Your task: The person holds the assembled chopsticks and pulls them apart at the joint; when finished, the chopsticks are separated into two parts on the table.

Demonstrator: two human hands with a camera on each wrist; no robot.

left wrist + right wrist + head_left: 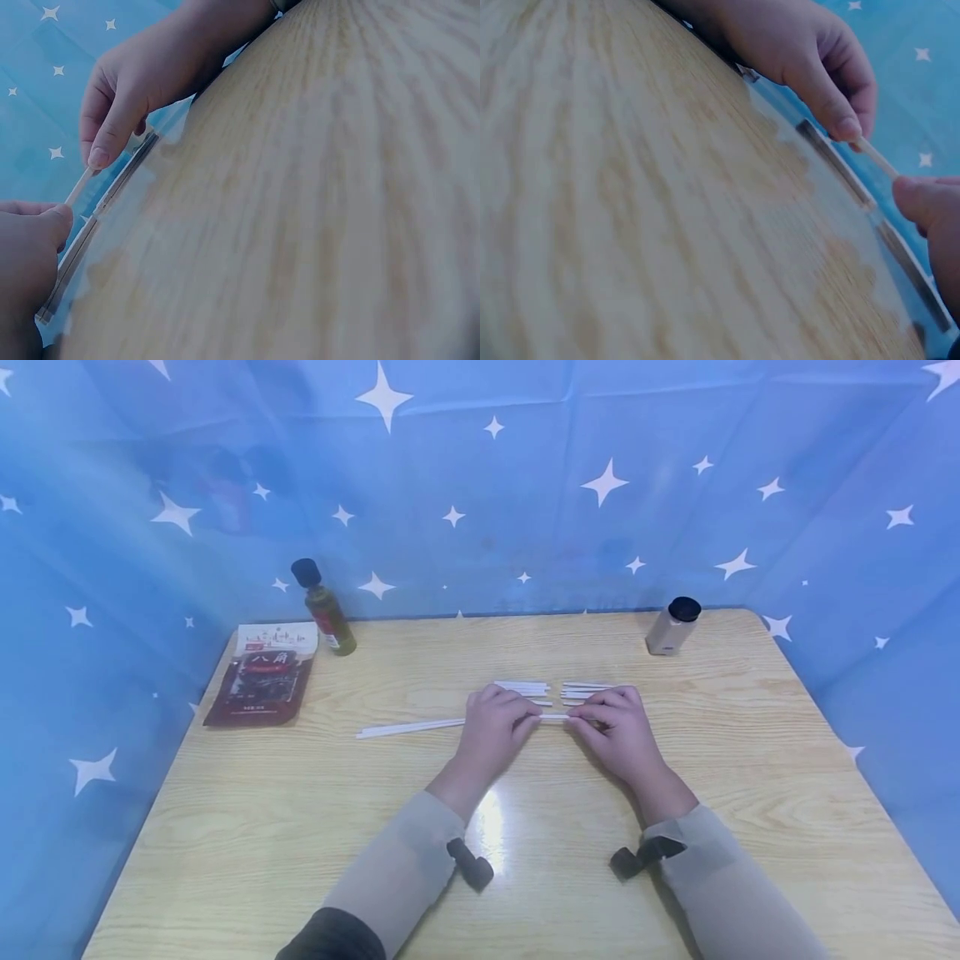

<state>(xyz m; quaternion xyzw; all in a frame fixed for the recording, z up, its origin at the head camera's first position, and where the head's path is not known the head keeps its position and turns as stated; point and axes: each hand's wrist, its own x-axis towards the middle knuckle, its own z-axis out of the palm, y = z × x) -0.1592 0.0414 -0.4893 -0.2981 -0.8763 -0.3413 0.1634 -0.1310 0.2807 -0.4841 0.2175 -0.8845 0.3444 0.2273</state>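
You see slim white sticks (554, 717), a pale yellow-brown, wood-grained worktop (300, 827), a blue fabric backdrop (525, 477) patterned with white four-pointed stars (604, 483), and light grey sleeves (397, 856).

Left sleeve (397, 864) and right sleeve (738, 889): long, plain, pale grey-beige, loose at the cuff; the left bears a black section (333, 935) farther up the forearm. Left wrist fitting (474, 868) and right wrist fitting (626, 863): small, black, blunt-ended, projecting from the inner side of each cuff. Left grip (495, 724) and right grip (618, 727): bare.
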